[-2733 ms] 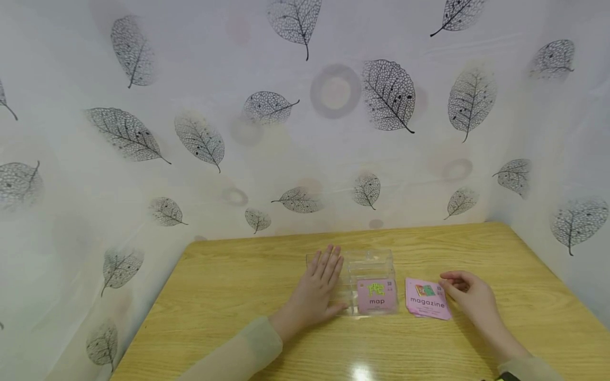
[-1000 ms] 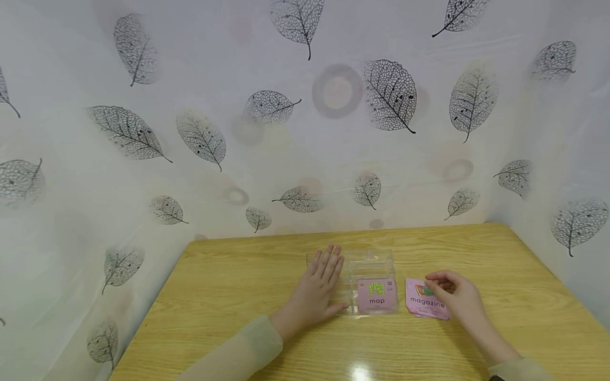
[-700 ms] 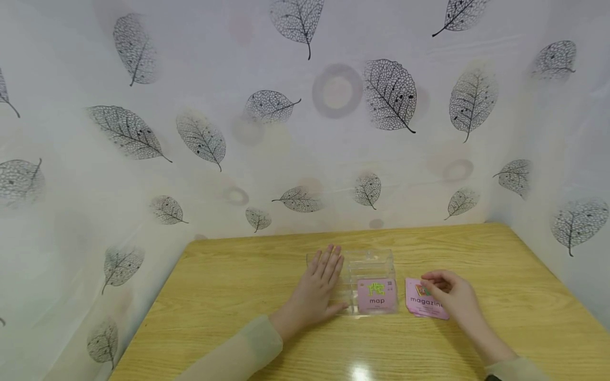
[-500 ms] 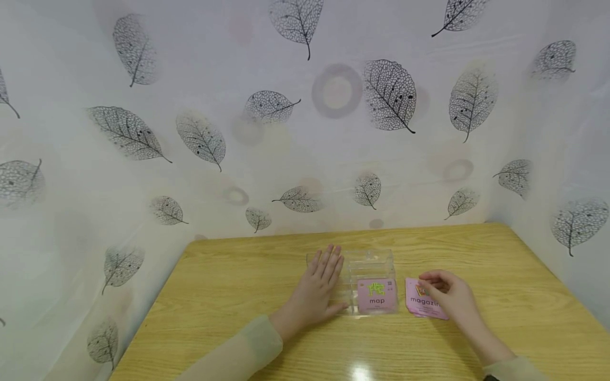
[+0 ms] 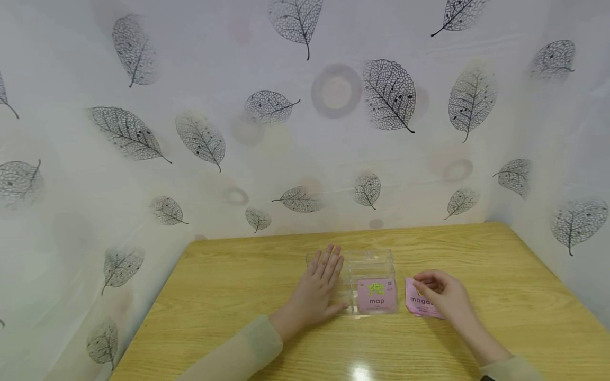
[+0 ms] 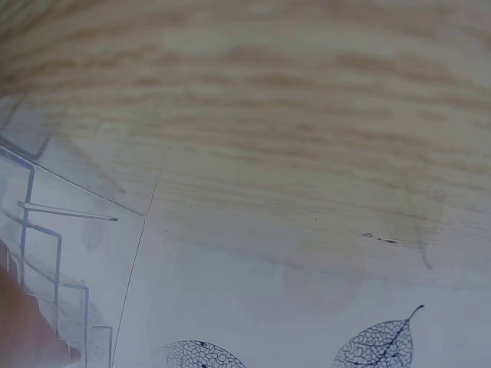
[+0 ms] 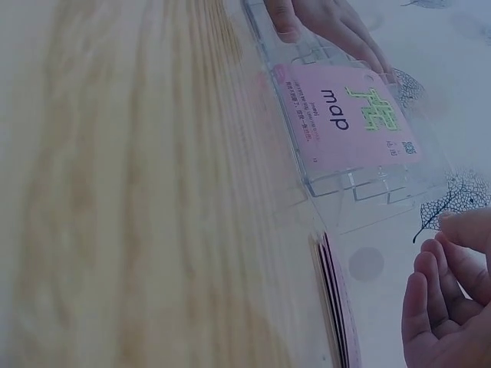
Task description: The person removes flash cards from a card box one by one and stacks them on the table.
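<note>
In the head view my left hand [image 5: 314, 293] lies flat with straight fingers on the left side of a clear plastic stepped rack [image 5: 369, 259]. A pink flashcard [image 5: 376, 301] reading "map" stands in the rack's right front section. To the right, a small stack of pink flashcards [image 5: 419, 307], with "magazine" on top, lies on the table. My right hand [image 5: 450, 296] is over this stack and hides its right part. In the right wrist view, the loosely bent fingers [image 7: 430, 287] hold nothing, and a gap separates them from the stack's edge [image 7: 337, 307].
The wooden table [image 5: 229, 296] carries the rack and the stack. Behind and on both sides hangs a pale curtain [image 5: 286, 159] with a leaf print. In the left wrist view the rack's clear steps [image 6: 54, 261] show at the lower left.
My right hand has drifted left from the stack's right edge over the top card, covering more of its word. The left hand, the rack and the cards have stayed in place.
</note>
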`<state>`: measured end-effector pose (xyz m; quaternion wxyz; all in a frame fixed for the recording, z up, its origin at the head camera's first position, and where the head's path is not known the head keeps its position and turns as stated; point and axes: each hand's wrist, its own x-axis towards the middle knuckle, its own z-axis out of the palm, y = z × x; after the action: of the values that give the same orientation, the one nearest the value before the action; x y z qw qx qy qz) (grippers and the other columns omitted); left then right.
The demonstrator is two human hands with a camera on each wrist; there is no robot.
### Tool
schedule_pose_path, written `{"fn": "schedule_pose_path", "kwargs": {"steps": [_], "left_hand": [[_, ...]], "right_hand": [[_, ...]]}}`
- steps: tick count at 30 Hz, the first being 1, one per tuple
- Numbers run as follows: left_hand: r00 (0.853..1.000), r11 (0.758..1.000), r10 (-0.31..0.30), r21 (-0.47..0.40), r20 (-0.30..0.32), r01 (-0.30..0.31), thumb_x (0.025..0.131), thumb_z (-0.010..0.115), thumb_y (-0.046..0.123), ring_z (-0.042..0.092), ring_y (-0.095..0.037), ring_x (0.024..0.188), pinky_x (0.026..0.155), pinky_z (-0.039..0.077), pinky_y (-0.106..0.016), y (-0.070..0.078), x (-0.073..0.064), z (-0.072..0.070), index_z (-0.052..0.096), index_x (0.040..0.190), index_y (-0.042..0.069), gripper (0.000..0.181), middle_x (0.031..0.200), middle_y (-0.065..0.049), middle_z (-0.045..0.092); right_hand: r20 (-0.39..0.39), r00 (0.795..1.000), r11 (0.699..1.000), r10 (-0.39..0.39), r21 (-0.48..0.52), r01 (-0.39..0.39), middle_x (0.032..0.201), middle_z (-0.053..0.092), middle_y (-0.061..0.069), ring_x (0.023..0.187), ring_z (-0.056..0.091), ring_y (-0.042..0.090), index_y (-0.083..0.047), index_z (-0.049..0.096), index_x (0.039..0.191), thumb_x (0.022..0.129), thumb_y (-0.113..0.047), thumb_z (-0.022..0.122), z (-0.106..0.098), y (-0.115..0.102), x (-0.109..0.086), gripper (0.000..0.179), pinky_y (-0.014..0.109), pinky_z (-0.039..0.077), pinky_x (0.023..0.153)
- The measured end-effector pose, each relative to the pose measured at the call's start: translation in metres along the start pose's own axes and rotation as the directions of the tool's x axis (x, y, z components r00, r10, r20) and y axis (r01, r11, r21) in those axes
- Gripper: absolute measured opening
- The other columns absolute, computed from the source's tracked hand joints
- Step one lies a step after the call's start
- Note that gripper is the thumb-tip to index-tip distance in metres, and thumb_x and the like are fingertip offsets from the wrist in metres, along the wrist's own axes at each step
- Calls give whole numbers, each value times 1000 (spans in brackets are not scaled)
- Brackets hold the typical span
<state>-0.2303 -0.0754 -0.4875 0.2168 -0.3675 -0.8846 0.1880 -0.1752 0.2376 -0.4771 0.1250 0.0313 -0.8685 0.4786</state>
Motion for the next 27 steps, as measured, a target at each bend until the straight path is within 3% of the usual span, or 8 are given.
{"fn": "schedule_pose_path", "kwargs": {"steps": [27], "left_hand": [[1000, 1000, -8, -4, -12, 8, 83, 22, 78, -6, -38, 144, 118, 3, -49, 0, 0, -1, 2, 150, -1, 105, 156, -22, -8]], "right_hand": [[46, 999, 1000, -8, 29, 7, 86, 67, 3, 72, 60, 2, -8, 68, 95, 86, -18, 69, 13, -5, 0, 13, 19, 53, 64]]}}
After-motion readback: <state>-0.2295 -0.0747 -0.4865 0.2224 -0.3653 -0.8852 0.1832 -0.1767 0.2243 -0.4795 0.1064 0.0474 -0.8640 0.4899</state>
